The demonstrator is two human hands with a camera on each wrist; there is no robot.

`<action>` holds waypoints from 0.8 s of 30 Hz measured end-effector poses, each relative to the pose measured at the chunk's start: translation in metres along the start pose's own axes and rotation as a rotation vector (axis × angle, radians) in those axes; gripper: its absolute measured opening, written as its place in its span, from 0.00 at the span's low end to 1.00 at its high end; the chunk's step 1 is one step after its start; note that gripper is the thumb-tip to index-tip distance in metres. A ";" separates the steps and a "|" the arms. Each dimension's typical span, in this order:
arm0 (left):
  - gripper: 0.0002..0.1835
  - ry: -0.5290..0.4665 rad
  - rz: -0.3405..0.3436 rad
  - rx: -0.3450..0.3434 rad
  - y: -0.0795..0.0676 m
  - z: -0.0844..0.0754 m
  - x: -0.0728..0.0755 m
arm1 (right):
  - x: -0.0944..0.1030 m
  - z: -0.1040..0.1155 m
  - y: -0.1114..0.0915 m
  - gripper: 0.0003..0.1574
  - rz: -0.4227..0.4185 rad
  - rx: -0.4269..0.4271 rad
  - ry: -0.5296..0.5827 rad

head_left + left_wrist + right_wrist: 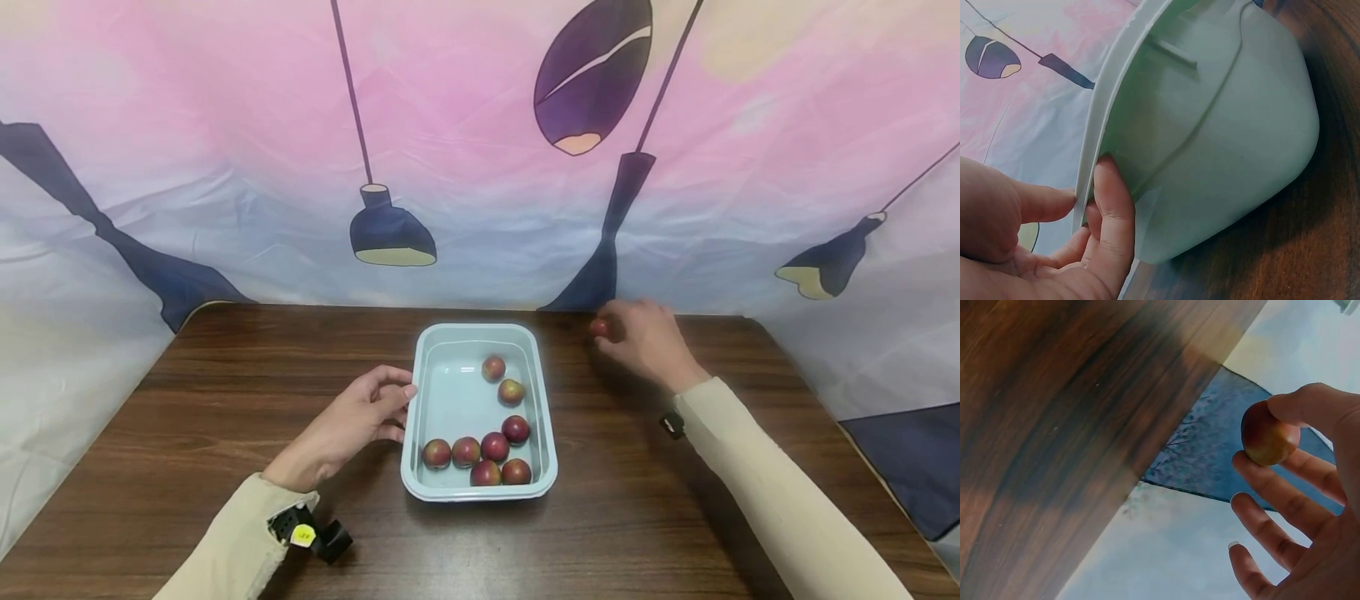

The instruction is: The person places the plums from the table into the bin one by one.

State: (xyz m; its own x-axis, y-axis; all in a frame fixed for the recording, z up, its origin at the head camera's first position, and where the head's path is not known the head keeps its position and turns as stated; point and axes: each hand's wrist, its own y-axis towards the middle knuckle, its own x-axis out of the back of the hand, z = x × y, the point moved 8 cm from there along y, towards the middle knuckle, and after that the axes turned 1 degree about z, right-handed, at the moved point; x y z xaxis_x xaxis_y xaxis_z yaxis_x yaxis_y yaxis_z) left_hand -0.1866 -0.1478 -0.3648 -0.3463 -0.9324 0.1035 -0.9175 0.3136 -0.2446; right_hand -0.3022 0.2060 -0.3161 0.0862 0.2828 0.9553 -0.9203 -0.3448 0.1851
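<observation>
A pale blue-green plastic tray (480,493) stands near the middle of the table, with several red and yellowish plums (495,447) inside, mostly toward its near end and right side. My left hand (365,414) pinches the tray's left rim; in the left wrist view the thumb lies on the inner side of the rim (1100,119) and the fingers curl beneath it outside. Near the table's back edge, right of the tray, my right hand (647,342) holds one plum (1270,434) between thumb and fingertips. The other fingers of that hand are spread, touching nothing.
The table (300,350) has a dark wood-grain top. A printed cloth (465,150) with lamp shapes hangs right behind its back edge and down both sides. Each wrist wears a black strap device (318,533).
</observation>
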 end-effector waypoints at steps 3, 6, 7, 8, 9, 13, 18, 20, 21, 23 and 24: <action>0.22 0.003 0.001 -0.001 0.000 0.000 0.000 | 0.002 0.004 -0.001 0.24 -0.005 0.007 -0.002; 0.22 0.003 0.001 0.001 -0.001 0.000 0.000 | 0.002 0.007 -0.003 0.25 0.004 0.011 -0.001; 0.22 0.000 0.000 0.004 -0.001 0.000 0.000 | 0.002 0.008 -0.004 0.25 0.009 0.011 0.000; 0.22 0.000 0.001 0.004 -0.001 0.000 0.000 | 0.002 0.009 -0.004 0.25 0.013 0.011 0.002; 0.22 0.001 0.004 0.003 -0.001 0.000 -0.001 | 0.003 0.009 -0.005 0.25 0.015 0.010 0.003; 0.22 -0.001 0.006 0.005 -0.001 0.001 -0.001 | 0.004 0.012 -0.007 0.25 0.013 0.010 0.011; 0.22 0.001 0.005 0.003 -0.001 0.000 -0.001 | 0.008 0.017 -0.009 0.23 -0.006 0.019 0.021; 0.22 0.002 0.005 0.003 -0.001 0.000 -0.001 | 0.010 0.019 -0.010 0.22 -0.011 0.023 0.025; 0.22 0.002 0.004 0.003 -0.001 0.000 -0.001 | 0.010 0.021 -0.011 0.23 -0.013 0.026 0.025; 0.21 0.002 0.005 0.003 -0.001 0.000 -0.001 | 0.012 0.023 -0.012 0.22 -0.015 0.029 0.028; 0.22 0.003 0.005 0.003 -0.001 0.000 -0.001 | 0.013 0.024 -0.013 0.22 -0.017 0.031 0.028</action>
State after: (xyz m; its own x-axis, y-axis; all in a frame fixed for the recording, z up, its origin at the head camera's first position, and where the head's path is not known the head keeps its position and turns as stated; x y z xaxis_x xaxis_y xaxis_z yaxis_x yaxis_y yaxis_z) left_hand -0.1858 -0.1473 -0.3643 -0.3512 -0.9304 0.1050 -0.9152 0.3174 -0.2483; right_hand -0.2799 0.1921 -0.3009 0.0900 0.3139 0.9452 -0.9064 -0.3674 0.2083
